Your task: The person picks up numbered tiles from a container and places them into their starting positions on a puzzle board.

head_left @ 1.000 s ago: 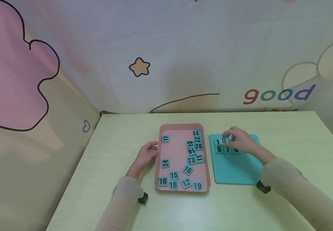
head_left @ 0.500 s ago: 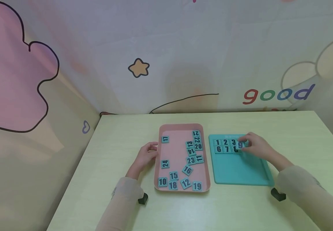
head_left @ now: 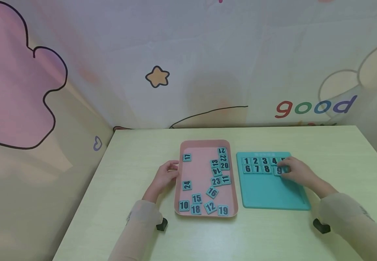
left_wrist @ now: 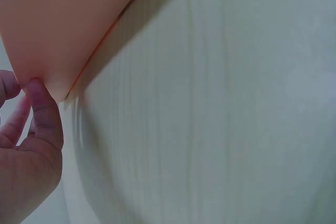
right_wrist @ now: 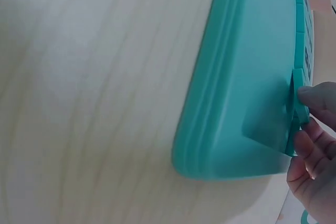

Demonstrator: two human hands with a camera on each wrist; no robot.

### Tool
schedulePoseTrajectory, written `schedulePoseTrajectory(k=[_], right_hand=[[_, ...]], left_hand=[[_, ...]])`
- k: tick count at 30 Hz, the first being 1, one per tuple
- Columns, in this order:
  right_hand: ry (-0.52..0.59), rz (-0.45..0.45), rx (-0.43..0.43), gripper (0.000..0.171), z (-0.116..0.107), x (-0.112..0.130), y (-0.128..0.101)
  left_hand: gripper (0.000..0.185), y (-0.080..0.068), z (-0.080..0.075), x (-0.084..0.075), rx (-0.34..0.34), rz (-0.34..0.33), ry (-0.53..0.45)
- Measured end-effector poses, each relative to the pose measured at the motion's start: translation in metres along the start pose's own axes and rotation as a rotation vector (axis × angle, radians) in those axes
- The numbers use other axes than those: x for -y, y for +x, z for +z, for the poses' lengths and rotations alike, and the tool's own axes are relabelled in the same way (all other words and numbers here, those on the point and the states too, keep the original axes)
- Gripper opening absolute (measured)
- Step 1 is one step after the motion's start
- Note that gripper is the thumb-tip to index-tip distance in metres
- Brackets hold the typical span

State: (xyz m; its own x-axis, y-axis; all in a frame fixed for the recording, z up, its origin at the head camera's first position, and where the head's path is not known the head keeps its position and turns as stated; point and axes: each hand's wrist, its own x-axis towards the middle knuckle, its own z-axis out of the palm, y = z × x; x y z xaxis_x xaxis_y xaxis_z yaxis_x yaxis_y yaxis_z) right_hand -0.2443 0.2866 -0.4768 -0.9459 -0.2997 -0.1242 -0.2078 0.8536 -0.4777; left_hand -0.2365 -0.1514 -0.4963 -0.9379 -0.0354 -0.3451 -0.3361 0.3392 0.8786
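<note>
The right hand (head_left: 297, 174) pinches the tile marked 9 (head_left: 278, 170) between thumb and fingertips and holds it over the second row of the teal board (head_left: 270, 197), just right of the 8 tile (head_left: 266, 169) and near the board's right edge. The right wrist view shows the tile standing tilted on its edge rather than lying flat. The risk, as I judge it, is that it goes down askew: if one corner rides on the 8 tile or on the tile above it, the 9 tile sits proud of the row and pushes its neighbours out of line. Letting go while it leans could also let it flip or skid toward the board's rim.

The left hand (head_left: 164, 177) grasps the left rim of the pink tray (head_left: 178, 188), with thumb and fingers curled on the edge as the left wrist view shows. A tug there could slide the loose tiles, such as 17 (head_left: 187, 157) and 24 (head_left: 187, 185), across the tray.

Against the earlier frames, the 9 tile has travelled from the board's far left corner rightward along the rows to its present place, and tiles 2, 3, 4 and 8, covered by the hand before, now show. The left hand and the tray's tiles have not moved on the bench (head_left: 136, 152).
</note>
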Motion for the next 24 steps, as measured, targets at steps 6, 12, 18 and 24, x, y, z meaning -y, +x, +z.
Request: schedulePoseTrajectory(k=[6, 12, 18, 24], right_hand=[[-0.032, -0.016, -0.006, 0.031, 0.0036, -0.0001, 0.0017], [-0.054, -0.028, -0.011, 0.032, 0.0049, 0.0002, 0.0011], [-0.050, -0.024, -0.026, 0.031, 0.0060, 0.0004, 0.0013], [-0.023, 0.003, -0.026, 0.029, 0.0053, 0.0016, 0.0030]], left_hand=[[0.039, -0.0011, -0.0001, 0.0003, 0.003, 0.007, -0.004], [0.039, -0.0011, -0.0001, 0.0003, 0.004, 0.011, 0.001], [0.039, -0.0057, -0.0008, -0.0036, 0.008, 0.013, -0.004], [0.039, -0.0018, -0.0005, -0.0008, -0.002, 0.013, 0.000]])
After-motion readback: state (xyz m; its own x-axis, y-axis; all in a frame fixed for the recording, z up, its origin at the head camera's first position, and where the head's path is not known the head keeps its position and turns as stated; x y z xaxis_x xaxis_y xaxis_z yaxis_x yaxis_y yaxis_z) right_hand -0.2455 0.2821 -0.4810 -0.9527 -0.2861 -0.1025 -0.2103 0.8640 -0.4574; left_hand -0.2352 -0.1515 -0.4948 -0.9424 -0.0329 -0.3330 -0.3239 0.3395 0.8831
